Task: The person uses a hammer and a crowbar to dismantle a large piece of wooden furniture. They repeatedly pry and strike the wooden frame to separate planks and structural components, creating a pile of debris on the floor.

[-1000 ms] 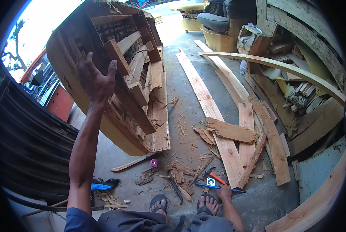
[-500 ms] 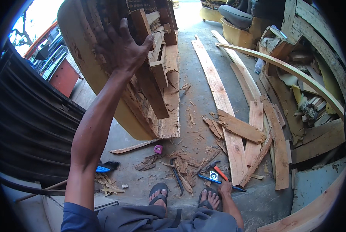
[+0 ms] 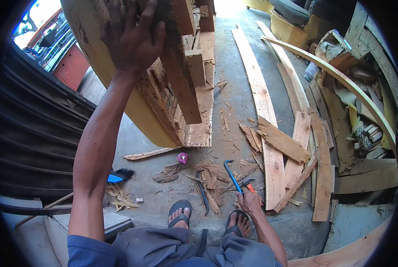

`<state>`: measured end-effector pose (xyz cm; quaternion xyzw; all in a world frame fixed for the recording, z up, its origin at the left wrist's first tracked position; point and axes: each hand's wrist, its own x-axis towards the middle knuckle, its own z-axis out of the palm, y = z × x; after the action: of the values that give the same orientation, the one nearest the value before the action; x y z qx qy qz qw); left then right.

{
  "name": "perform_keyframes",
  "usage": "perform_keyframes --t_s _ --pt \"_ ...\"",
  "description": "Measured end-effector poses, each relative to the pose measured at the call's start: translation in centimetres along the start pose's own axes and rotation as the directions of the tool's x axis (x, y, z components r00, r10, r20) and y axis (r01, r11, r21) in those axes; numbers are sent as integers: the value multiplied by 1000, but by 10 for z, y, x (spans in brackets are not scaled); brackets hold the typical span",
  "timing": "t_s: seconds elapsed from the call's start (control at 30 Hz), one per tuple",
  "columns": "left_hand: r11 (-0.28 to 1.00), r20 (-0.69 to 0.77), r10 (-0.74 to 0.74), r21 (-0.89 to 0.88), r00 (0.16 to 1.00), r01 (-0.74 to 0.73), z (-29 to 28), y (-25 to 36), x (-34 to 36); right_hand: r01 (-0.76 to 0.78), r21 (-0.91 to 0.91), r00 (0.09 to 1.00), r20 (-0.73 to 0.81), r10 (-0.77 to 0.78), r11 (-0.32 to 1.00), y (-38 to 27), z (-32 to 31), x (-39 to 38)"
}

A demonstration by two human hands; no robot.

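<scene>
My left hand (image 3: 132,46) rests with spread fingers on the upper part of an upturned, stripped furniture frame (image 3: 148,107), which has wooden slats and a yellowish outer side. Low on the right, my right hand (image 3: 251,202) is closed round a blue pry bar (image 3: 233,175), its hooked end pointing away from me. Beside the same hand shows a hammer (image 3: 249,184) with a reddish handle, partly hidden by the fingers; whether they also grip it I cannot tell. A dark curved bar (image 3: 202,191) lies on the floor between my feet and the frame.
A pink tape measure (image 3: 182,157), a blue-backed brush (image 3: 116,177) and wood splinters (image 3: 212,182) lie on the concrete. Long planks (image 3: 254,84) stretch away on the right, with broken boards (image 3: 283,142) across them. Scrap wood (image 3: 368,120) is piled far right; a dark corrugated wall (image 3: 38,129) stands left.
My right hand has taken up the blue pry bar from the floor, and its hooked end now points away. My left hand stays on the frame. The view has shifted slightly.
</scene>
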<state>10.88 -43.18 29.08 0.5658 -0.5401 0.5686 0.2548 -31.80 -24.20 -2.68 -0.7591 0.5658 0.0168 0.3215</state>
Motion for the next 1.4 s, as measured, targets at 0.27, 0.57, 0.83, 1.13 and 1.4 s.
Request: perform_keyframes --t_s 0.27,0.57,0.83,1.13,1.4 --pt "999 -7 46 -21 999 -46 -10 3 7 -96 -247 884 -466 -32 964 50 67 68" --pt "996 -56 65 56 996 -62 -3 -2 -3 -212 6 975 -67 212 977 42 142 17" --pt "1000 15 25 -1 1000 -25 -3 3 -6 -408 -142 890 -284 358 902 61 111 32" --pt "998 -53 59 28 997 -57 -6 5 -1 -331 -322 920 -321 226 887 86 125 38" --pt "998 -81 57 -23 995 -59 -3 8 5 -139 -100 990 1 140 985 115 98 50"
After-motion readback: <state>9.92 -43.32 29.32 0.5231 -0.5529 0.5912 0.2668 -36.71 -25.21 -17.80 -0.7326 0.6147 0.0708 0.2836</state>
